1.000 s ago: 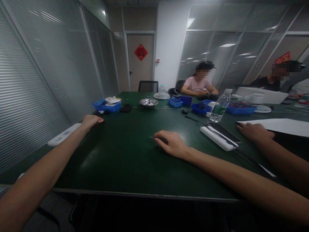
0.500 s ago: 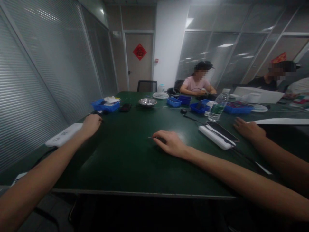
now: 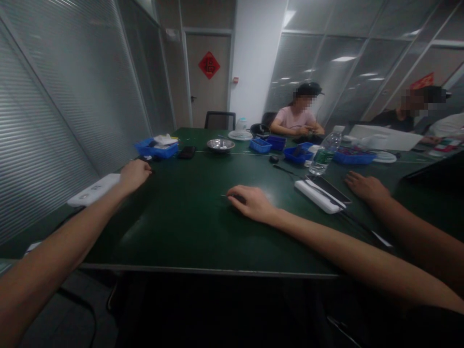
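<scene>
My left hand (image 3: 136, 175) rests at the left of the dark green table (image 3: 188, 212), its fingers curled; whatever they may hold is too small to make out. It is just in front of a blue basket (image 3: 165, 150) with white paper in it. Near the middle of the table lies my right hand (image 3: 253, 202), palm down. Its thumb and forefinger are pinched on a thin pin-like piece (image 3: 224, 195), whose tip points left. A metal bowl (image 3: 220, 146) stands farther back, between the two hands.
A white power strip (image 3: 319, 198), a phone (image 3: 328, 188) and a water bottle (image 3: 326, 152) are right of my right hand. Beyond them is another person's hand (image 3: 368, 187). A white box (image 3: 94, 189) sits at the left edge. Two people sit across the table.
The view has tilted down slightly, so the table items appear higher or shifted. Both of my hands keep nearly the same places and poses. The white sheet at the right has gone from its place.
</scene>
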Motion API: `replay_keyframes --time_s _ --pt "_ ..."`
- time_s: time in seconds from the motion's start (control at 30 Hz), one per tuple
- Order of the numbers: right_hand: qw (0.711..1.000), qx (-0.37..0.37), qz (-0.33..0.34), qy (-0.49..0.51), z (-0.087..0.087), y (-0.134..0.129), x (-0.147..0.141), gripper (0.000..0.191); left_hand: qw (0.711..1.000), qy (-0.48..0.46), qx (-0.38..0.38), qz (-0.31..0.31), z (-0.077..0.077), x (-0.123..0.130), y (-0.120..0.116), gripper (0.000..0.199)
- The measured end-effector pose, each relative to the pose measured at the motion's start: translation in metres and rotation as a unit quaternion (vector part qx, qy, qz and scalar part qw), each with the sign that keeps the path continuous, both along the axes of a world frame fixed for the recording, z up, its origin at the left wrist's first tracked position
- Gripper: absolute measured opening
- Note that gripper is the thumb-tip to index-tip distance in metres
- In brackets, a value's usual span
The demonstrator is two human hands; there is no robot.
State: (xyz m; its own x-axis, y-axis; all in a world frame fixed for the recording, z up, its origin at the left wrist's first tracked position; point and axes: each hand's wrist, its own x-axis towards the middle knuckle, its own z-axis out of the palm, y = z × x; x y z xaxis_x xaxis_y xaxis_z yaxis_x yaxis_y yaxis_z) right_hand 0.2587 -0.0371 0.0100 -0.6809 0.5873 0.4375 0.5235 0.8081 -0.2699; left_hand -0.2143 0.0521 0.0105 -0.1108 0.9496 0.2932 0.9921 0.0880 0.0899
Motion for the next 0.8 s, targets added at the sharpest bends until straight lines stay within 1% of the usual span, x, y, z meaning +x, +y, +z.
replay_keyframes --time_s 0.1,0.17,0.23,0.27,0.33,0.37,0.47,0.53,0.57,0.6,0.67,0.8 --pt "1.000 0.001 -0.023 -0.012 -0.002 0.002 0.000 0.024 1.000 0.020 0.002 -0.007 -0.002 0.001 -0.001 0.029" --pt "0.999 0.000 -0.034 -0.017 -0.003 0.003 0.000 0.024 1.000 0.014 0.008 -0.020 -0.004 0.001 0.001 0.030" --pt "0.999 -0.001 -0.039 -0.020 -0.004 0.005 0.000 0.025 0.998 -0.009 0.023 -0.055 -0.006 0.006 0.003 0.029" --pt "0.999 -0.001 -0.040 -0.022 -0.004 0.005 0.000 0.024 0.995 -0.031 0.031 -0.084 -0.007 0.012 0.003 0.027" --pt "0.999 -0.002 -0.041 -0.025 -0.005 0.006 0.000 0.024 0.982 -0.093 0.041 -0.162 -0.008 0.033 0.001 0.022" --pt "0.999 -0.002 -0.041 -0.026 -0.005 0.007 -0.001 0.024 0.968 -0.132 0.036 -0.209 -0.008 0.048 -0.003 0.020" --pt "0.999 -0.002 -0.038 -0.026 -0.004 0.006 -0.001 0.024 0.912 -0.221 -0.006 -0.344 -0.006 0.103 -0.022 0.022" --pt "0.999 0.000 -0.030 -0.023 -0.003 0.004 -0.001 0.024 0.872 -0.246 -0.041 -0.420 -0.004 0.138 -0.039 0.022" --pt "0.999 0.002 -0.028 -0.019 -0.002 0.002 -0.001 0.024 0.856 -0.254 -0.055 -0.447 -0.003 0.152 -0.047 0.022" --pt "1.000 0.004 -0.024 -0.014 -0.001 0.001 -0.001 0.023 0.843 -0.260 -0.068 -0.466 -0.002 0.163 -0.055 0.022" --pt "1.000 0.007 -0.014 -0.003 0.001 -0.002 -0.001 0.022 0.832 -0.267 -0.084 -0.479 -0.001 0.176 -0.065 0.023" --pt "1.000 0.010 0.008 0.014 0.001 -0.004 0.001 0.021 0.841 -0.267 -0.088 -0.462 -0.003 0.179 -0.070 0.027"
